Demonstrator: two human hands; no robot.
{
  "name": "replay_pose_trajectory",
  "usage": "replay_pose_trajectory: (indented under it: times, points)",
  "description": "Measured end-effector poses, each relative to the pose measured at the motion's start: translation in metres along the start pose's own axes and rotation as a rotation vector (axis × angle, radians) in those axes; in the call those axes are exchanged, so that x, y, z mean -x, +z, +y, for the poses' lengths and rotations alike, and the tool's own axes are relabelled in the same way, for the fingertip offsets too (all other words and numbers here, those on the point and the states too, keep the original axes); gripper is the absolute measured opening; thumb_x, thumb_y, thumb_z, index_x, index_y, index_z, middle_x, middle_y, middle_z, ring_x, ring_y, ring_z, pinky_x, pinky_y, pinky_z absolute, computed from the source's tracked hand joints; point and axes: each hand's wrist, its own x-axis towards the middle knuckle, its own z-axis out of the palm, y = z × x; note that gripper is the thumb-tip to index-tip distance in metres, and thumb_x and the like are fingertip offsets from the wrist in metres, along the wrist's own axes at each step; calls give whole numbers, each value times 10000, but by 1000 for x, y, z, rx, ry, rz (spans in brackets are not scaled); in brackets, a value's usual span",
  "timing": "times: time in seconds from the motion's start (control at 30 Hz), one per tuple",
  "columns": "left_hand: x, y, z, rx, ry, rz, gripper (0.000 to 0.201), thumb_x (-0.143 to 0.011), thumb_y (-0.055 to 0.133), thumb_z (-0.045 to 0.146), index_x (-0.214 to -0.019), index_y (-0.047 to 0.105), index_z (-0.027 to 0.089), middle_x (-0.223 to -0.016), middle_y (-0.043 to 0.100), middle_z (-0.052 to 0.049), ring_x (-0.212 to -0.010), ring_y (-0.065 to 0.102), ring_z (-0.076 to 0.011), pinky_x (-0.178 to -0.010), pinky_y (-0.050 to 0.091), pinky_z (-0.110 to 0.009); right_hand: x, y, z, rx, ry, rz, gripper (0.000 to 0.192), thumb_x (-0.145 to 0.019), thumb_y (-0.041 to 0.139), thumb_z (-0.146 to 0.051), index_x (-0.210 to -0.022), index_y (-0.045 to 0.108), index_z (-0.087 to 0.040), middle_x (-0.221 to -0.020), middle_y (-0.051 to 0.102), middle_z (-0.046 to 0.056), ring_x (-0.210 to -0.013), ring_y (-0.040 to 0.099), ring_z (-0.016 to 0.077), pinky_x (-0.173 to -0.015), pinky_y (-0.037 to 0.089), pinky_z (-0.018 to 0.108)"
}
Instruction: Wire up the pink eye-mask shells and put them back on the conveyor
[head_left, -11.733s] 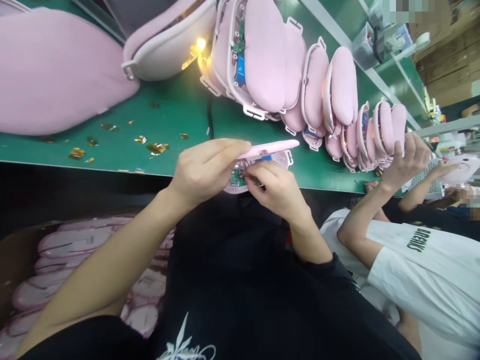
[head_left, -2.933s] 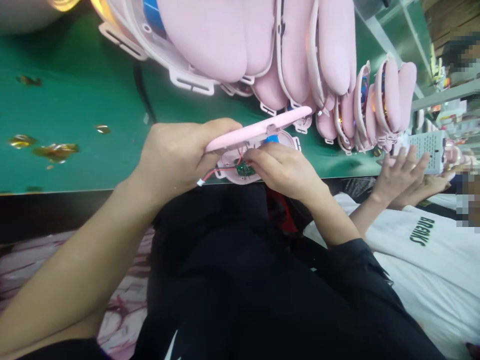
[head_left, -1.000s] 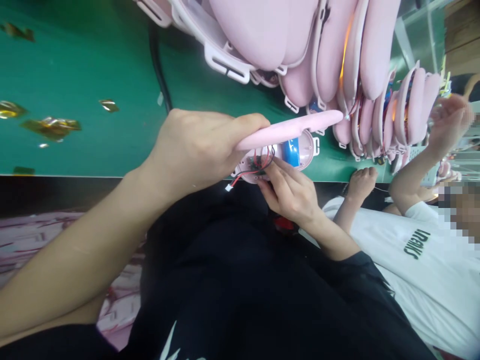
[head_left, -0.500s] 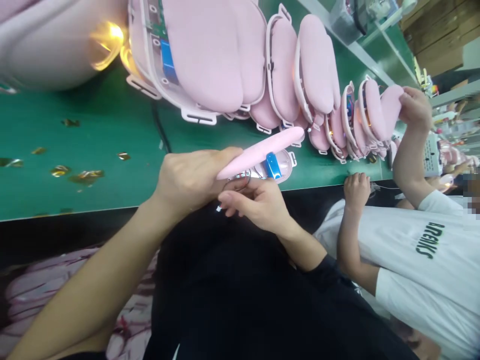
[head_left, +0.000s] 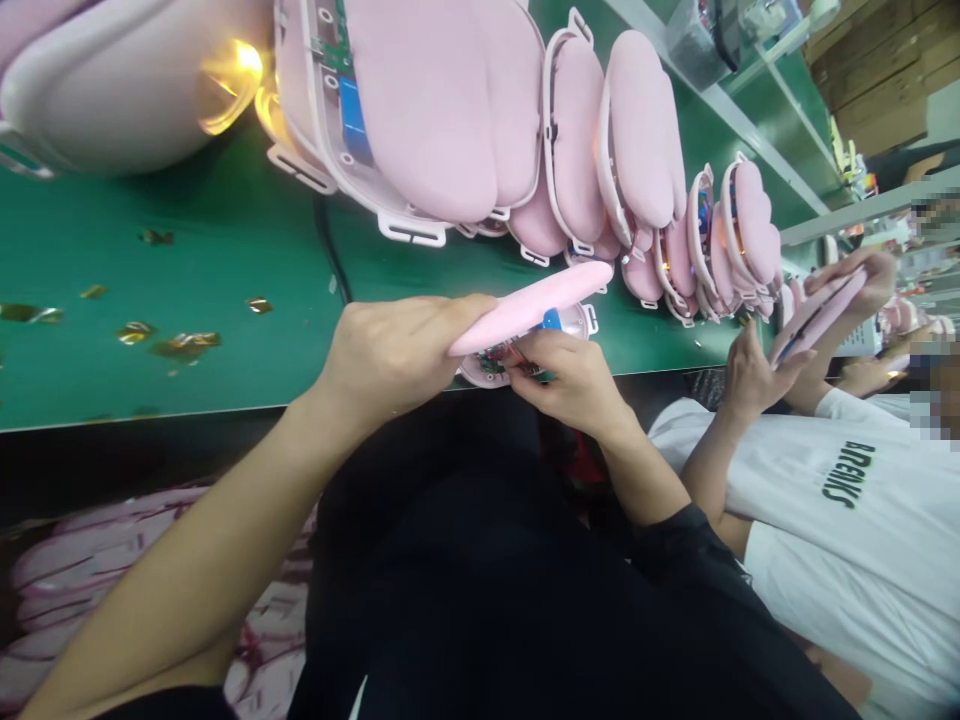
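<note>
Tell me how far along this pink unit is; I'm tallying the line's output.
Done: a row of pink padded units stands on the green bench. In hand: the left hand holds the pink pad lifted off its white shell, and the right hand has its fingertips at the green circuit board inside. Left: the pad is not yet closed onto the shell.

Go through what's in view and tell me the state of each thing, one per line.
Left hand: gripping the pink pad.
Right hand: fingertips at the open shell.
Open shell: circuit board and blue battery exposed.
Row of pink units: standing on edge on the green table, some lit.
Co-worker's hands: holding another unit.
</note>
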Motion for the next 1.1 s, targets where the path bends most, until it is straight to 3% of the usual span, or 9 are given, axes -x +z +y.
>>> replay_pose_trajectory:
  times: [0.1,0.27,0.63,0.83,0.97,1.03,1.1]
  points:
    - [0,0,0,-9,14,28,342,-1098,461,180,-1336,683,284,-1142,844,30,-940,836,-187,-719,597,-301,-1,0,4,150,-94,-21,158,-1001,585,-124,-979,726,-193,-872,786,36,-814,726,164,-771,599,281]
    - [-1,1,0,6,20,44,337,-1100,469,181,-1352,679,256,-1166,841,4,-968,837,-207,-728,602,-310,-3,-3,9,241,-125,-66,159,-1035,569,-136,-1094,707,-188,-918,780,47,-858,709,177,-798,578,297]
    - [1,0,0,71,-91,-41,372,-1102,459,256,-1340,728,351,-1112,845,33,-975,828,-201,-749,614,-292,-12,-10,5,336,-201,-225,234,-1107,496,-142,-1146,723,-185,-1024,796,77,-975,739,209,-848,616,350]
    - [0,2,1,74,-107,-112,373,-1094,473,282,-1350,736,350,-1173,840,10,-1010,830,-214,-770,635,-312,22,6,-7,377,-238,-128,300,-1088,566,-122,-1320,752,-156,-1238,831,138,-1144,793,259,-961,688,398]
    - [7,5,-3,58,7,-21,416,-1077,503,200,-1432,675,334,-1202,834,33,-984,826,-182,-764,620,-297,25,11,-9,466,-257,-146,310,-1095,548,-130,-1326,754,-151,-1279,829,134,-1231,778,246,-1041,675,383]
    - [9,4,-5,53,85,25,483,-1062,507,145,-1499,624,314,-1313,803,20,-1099,810,-185,-863,638,-303,28,7,-5,437,-278,-146,307,-1098,542,-147,-1316,755,-174,-1238,841,108,-1196,782,232,-1034,672,384]
    - [6,0,-9,76,161,-38,562,-1043,470,96,-1553,584,301,-1449,739,-4,-1270,756,-211,-1016,637,-346,41,0,6,395,-290,0,275,-1076,575,-178,-1273,763,-216,-1122,855,65,-1084,791,213,-954,677,372]
